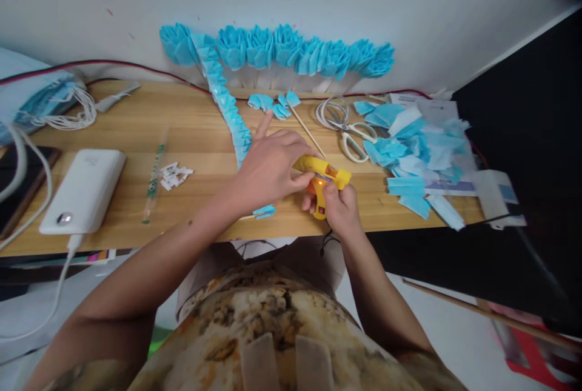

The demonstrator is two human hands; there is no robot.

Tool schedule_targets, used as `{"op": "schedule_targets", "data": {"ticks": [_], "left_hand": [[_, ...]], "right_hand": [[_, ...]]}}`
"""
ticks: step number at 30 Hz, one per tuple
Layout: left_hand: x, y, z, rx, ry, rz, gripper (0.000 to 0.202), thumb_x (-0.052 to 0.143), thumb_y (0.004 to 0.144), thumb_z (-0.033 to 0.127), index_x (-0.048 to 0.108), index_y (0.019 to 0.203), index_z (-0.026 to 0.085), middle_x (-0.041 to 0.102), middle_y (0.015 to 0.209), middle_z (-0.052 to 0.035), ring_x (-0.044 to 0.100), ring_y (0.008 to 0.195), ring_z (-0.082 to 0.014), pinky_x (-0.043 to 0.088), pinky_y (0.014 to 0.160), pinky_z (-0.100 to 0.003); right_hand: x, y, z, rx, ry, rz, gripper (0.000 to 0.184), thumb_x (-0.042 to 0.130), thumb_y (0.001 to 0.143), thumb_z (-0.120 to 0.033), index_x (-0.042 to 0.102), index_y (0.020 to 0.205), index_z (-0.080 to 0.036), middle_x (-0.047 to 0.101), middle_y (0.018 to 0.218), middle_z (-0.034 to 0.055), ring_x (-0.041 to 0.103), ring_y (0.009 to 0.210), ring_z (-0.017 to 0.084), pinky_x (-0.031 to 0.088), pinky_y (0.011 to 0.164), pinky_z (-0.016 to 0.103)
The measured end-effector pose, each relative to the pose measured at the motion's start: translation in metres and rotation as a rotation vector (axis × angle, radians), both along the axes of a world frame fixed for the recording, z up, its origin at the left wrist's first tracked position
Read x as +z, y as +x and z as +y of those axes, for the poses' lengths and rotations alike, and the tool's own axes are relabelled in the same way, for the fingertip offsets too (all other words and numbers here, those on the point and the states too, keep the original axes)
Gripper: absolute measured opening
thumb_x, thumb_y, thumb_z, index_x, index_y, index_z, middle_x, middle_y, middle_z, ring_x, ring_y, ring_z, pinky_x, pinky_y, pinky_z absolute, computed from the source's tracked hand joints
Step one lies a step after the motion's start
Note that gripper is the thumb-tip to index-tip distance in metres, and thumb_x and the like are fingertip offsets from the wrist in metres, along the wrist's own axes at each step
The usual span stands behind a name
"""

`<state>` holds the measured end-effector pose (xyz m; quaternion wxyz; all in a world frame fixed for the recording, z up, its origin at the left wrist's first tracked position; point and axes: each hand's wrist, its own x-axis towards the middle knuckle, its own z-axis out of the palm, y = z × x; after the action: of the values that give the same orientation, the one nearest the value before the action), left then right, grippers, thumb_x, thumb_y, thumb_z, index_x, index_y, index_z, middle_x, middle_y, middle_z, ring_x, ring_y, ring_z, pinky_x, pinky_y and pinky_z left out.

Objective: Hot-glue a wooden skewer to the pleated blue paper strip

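My right hand [340, 208] grips the handle of a yellow glue gun [324, 174] near the front edge of the wooden table [136, 136]; its orange light is on. My left hand [269, 165] lies over the gun's nozzle end, fingers curled, index finger stretched toward the wall; what its fingertips pinch is hidden. A small folded blue piece [264, 211] lies under my left wrist. A strip of pleated blue pieces [230, 113] runs from my left hand up to a row of blue fans [291, 48] against the wall.
White scissors [352, 133] and a thin wooden stick [304, 127] lie behind the gun. A heap of cut blue and white pieces [416, 148] fills the right side. A white power bank [84, 188], a glue stick [153, 182], small white scraps [174, 176] and cables sit left.
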<state>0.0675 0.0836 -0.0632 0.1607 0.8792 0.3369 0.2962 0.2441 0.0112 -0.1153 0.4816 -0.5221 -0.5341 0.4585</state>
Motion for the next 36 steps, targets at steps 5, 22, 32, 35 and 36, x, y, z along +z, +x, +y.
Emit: {"op": "schedule_targets", "data": {"ticks": [5, 22, 32, 35, 36], "left_hand": [[-0.001, 0.006, 0.009, -0.064, 0.020, 0.026, 0.019, 0.070, 0.087, 0.026, 0.076, 0.104, 0.020, 0.077, 0.105, -0.0039, 0.072, 0.107, -0.0260, 0.018, 0.132, -0.063], [-0.002, 0.021, 0.017, -0.067, 0.013, 0.091, 0.019, 0.066, 0.081, 0.022, 0.074, 0.098, 0.024, 0.078, 0.104, -0.0052, 0.073, 0.103, -0.0304, 0.027, 0.129, -0.062], [-0.005, 0.008, 0.020, -0.130, 0.048, 0.098, 0.025, 0.068, 0.094, 0.038, 0.074, 0.112, 0.023, 0.076, 0.115, -0.0050, 0.071, 0.113, -0.0280, 0.012, 0.132, -0.068], [-0.005, 0.010, 0.018, -0.076, 0.061, 0.121, 0.021, 0.067, 0.094, 0.036, 0.075, 0.110, 0.024, 0.076, 0.112, -0.0045, 0.071, 0.111, -0.0278, 0.014, 0.132, -0.067], [-0.005, 0.012, 0.018, -0.059, 0.062, 0.120, 0.020, 0.066, 0.094, 0.035, 0.075, 0.108, 0.024, 0.076, 0.111, -0.0043, 0.072, 0.110, -0.0277, 0.014, 0.132, -0.067]], "right_hand": [[-0.009, 0.003, 0.004, -0.034, -0.005, 0.027, 0.073, 0.054, 0.083, -0.088, 0.073, 0.097, -0.019, 0.066, 0.054, 0.0014, 0.057, 0.043, 0.014, 0.046, 0.042, 0.026], [-0.020, 0.010, 0.006, -0.087, 0.045, 0.053, 0.069, 0.056, 0.086, -0.084, 0.075, 0.097, -0.018, 0.066, 0.056, 0.0012, 0.057, 0.044, 0.013, 0.048, 0.045, 0.025], [-0.017, 0.009, 0.008, -0.098, 0.068, 0.054, 0.071, 0.054, 0.086, -0.085, 0.075, 0.094, -0.018, 0.065, 0.053, 0.0009, 0.059, 0.042, 0.013, 0.050, 0.043, 0.024], [-0.018, 0.009, 0.009, -0.095, 0.077, 0.039, 0.070, 0.054, 0.086, -0.085, 0.075, 0.093, -0.018, 0.066, 0.053, 0.0009, 0.059, 0.042, 0.013, 0.050, 0.043, 0.024], [-0.018, 0.009, 0.009, -0.095, 0.078, 0.038, 0.070, 0.054, 0.086, -0.084, 0.075, 0.093, -0.018, 0.066, 0.053, 0.0010, 0.059, 0.042, 0.013, 0.051, 0.043, 0.024]]}}
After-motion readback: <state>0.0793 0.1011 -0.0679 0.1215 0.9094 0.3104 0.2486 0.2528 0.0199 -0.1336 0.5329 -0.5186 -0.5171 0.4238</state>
